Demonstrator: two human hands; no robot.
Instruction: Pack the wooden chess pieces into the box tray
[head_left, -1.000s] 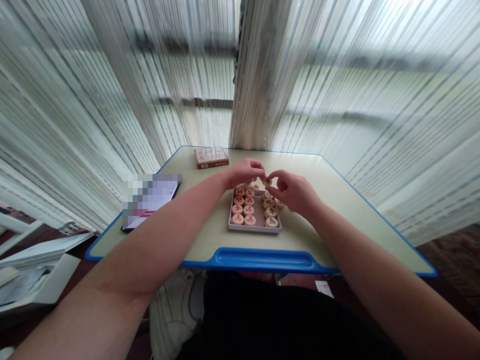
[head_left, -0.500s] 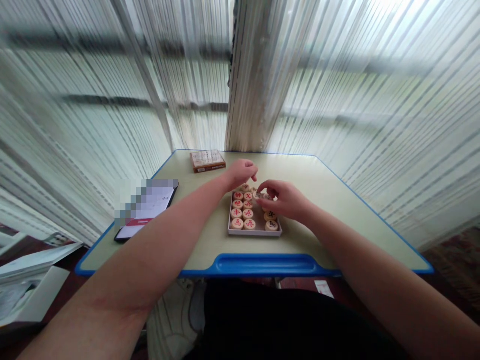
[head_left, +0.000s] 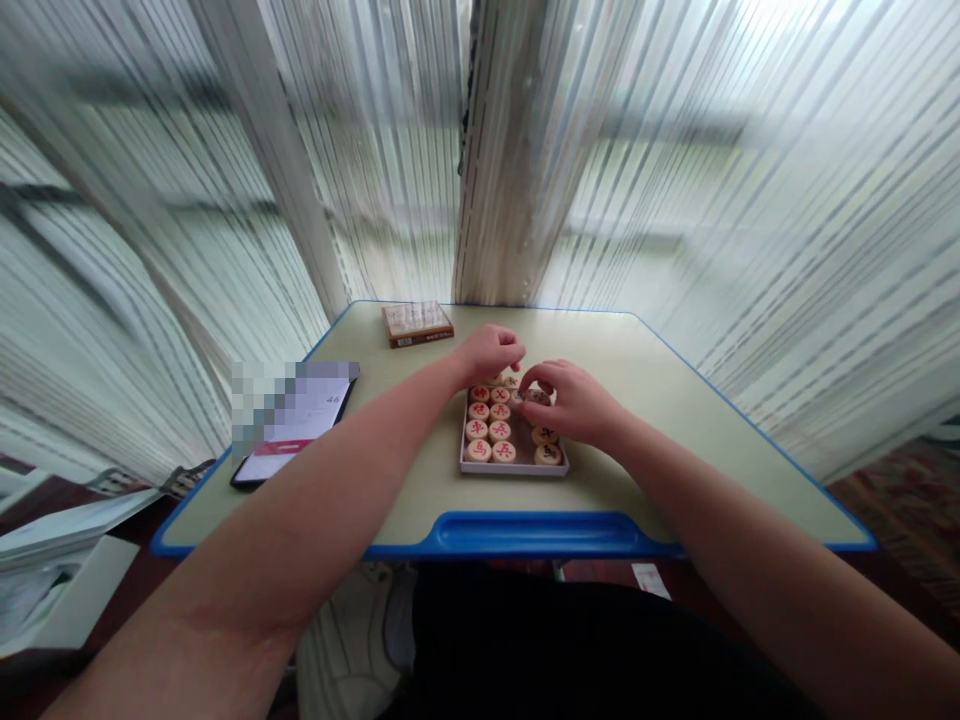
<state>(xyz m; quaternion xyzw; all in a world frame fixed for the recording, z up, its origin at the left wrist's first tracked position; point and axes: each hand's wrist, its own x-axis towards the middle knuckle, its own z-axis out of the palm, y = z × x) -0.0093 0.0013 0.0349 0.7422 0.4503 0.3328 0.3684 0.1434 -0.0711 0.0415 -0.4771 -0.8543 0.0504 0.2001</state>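
A shallow white box (head_left: 517,468) holds round wooden Chinese chess pieces. Two columns of red-marked pieces (head_left: 501,430) fill its left side, and black-marked pieces (head_left: 548,454) lie along its right side. My right hand (head_left: 562,398) is over the box's far right part, thumb and fingertips closed on a Chinese chess piece (head_left: 520,397). Just beyond the box's far edge, my left hand (head_left: 492,352) is closed with curled fingers. It hovers by loose pieces (head_left: 512,381) behind the box; whatever is in its fingers is hidden.
A flat brown-edged box (head_left: 417,324) lies at the table's far left. A phone or tablet (head_left: 296,430) with a lit screen rests near the left edge, partly blurred out. The blue-rimmed table (head_left: 720,460) has a blue tray groove (head_left: 536,533) at the front. Sheer curtains hang behind.
My left hand has shifted slightly right and its fingers have curled in more. My right hand stays at nearly the same spot over the box.
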